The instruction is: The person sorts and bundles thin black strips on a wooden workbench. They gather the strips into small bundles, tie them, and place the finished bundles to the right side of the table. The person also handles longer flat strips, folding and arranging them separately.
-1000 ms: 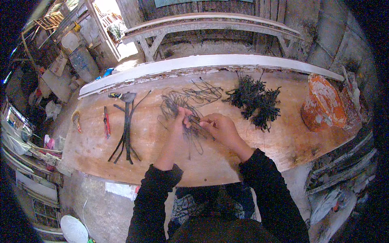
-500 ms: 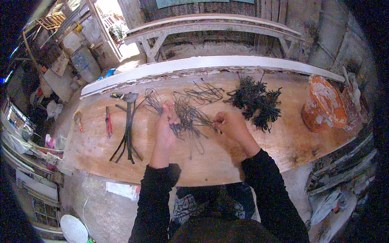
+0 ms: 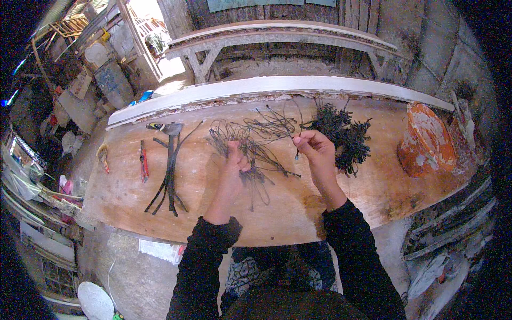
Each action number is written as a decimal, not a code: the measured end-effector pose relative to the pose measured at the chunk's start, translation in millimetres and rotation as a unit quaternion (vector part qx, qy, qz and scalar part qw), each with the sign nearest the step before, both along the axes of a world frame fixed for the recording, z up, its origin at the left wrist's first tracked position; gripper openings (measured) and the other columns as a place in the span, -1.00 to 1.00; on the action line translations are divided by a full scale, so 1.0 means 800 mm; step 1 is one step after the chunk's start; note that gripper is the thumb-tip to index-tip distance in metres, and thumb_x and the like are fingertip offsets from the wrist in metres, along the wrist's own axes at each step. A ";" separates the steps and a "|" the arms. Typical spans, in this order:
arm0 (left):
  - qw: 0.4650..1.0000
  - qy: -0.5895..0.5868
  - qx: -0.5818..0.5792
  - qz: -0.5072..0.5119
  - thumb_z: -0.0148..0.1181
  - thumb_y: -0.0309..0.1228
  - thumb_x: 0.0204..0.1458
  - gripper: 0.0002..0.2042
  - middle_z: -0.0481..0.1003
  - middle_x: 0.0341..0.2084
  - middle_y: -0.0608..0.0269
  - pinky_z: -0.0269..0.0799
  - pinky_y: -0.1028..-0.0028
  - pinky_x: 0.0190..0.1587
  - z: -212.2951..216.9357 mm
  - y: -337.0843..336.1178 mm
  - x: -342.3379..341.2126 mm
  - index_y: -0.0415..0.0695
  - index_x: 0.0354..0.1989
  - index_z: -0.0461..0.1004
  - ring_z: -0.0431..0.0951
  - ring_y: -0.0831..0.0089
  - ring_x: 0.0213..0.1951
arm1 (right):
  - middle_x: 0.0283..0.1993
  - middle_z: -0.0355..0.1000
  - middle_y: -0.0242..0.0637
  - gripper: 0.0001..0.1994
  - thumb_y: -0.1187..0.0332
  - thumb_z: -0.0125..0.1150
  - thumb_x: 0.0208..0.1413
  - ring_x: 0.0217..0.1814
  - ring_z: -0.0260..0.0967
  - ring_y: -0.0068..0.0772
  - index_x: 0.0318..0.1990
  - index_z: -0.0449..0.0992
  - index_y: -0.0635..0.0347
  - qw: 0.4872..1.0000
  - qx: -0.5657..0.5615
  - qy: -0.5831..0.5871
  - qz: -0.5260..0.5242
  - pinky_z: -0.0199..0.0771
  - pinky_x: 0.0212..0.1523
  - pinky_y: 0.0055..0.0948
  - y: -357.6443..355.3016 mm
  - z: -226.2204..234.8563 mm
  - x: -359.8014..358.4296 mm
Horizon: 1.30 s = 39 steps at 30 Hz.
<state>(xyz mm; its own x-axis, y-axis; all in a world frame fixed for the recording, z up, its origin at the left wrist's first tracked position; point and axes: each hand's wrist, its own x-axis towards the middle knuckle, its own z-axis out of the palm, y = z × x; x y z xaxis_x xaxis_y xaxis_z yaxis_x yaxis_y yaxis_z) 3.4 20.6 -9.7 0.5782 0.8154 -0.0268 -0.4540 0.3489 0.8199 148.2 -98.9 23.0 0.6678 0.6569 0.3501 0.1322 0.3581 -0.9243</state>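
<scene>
My left hand (image 3: 234, 162) is closed over a loose tangle of thin dark cord (image 3: 249, 146) at the middle of the workbench, its fingers curled and partly blurred. Loops spread out above and beside it. Further right, my right hand (image 3: 316, 152) pinches one dark strand between thumb and fingertips, raised a little over the bench. That strand arches up from the fingers, and a short end hangs below them. Just behind my right hand lies a bushy pile of black knotted cord bundles (image 3: 341, 133). Another looped cord bunch (image 3: 274, 124) rests beyond the tangle.
Left on the wooden bench (image 3: 373, 197) lie dark strips (image 3: 170, 181), a black-and-yellow-handled scraper (image 3: 169, 128), a red tool (image 3: 143, 161) and a brush (image 3: 103, 158). An orange, white-smeared bucket (image 3: 421, 144) lies tipped at the right. A long white beam (image 3: 277, 84) borders the far edge.
My right hand has moved up and to the right with the strand, away from the tangle. My left hand has shifted right, and the loops beside it have come closer in.
</scene>
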 end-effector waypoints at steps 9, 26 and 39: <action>0.997 -0.044 0.031 -0.053 -0.09 0.02 -0.09 -0.50 0.10 -0.69 0.48 0.04 0.68 -0.61 0.006 -0.016 -0.001 -0.18 -0.16 0.26 0.06 0.69 -0.66 | -0.56 0.33 -0.47 -0.92 0.43 0.15 -0.10 -0.52 0.22 -0.70 -0.47 0.43 0.25 0.990 -0.047 -0.086 0.101 0.22 -0.50 -0.67 0.006 -0.025 -0.047; 0.995 -0.019 0.035 -0.097 -0.01 -0.02 -0.09 -0.64 0.21 -0.67 0.47 0.16 0.63 -0.53 -0.010 -0.010 -0.001 -0.08 -0.36 0.27 0.21 0.63 -0.61 | -0.46 0.38 -0.46 -0.93 0.42 0.17 -0.14 -0.42 0.24 -0.70 -0.52 0.46 0.21 0.980 -0.103 0.044 0.166 0.22 -0.35 -0.67 0.001 -0.010 -0.040; 0.989 0.111 0.067 -0.076 -0.07 -0.09 -0.02 -0.70 0.36 -0.46 0.37 0.29 0.53 -0.28 0.002 -0.032 0.005 -0.09 -0.38 0.30 0.38 0.51 -0.33 | -0.49 0.39 -0.28 -0.89 0.44 0.14 -0.14 -0.49 0.28 -0.53 -0.39 0.49 0.17 0.941 -0.101 -0.318 0.062 0.25 -0.47 -0.59 0.006 -0.018 -0.046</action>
<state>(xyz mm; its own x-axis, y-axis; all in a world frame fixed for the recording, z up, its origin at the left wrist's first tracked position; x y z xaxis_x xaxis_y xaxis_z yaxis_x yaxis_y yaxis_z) 7.5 -4.8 -8.3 0.6859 0.7248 -0.0644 -0.2079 0.2800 0.9372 111.3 -94.4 8.4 0.2794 0.8116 0.5131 0.6509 0.2327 -0.7226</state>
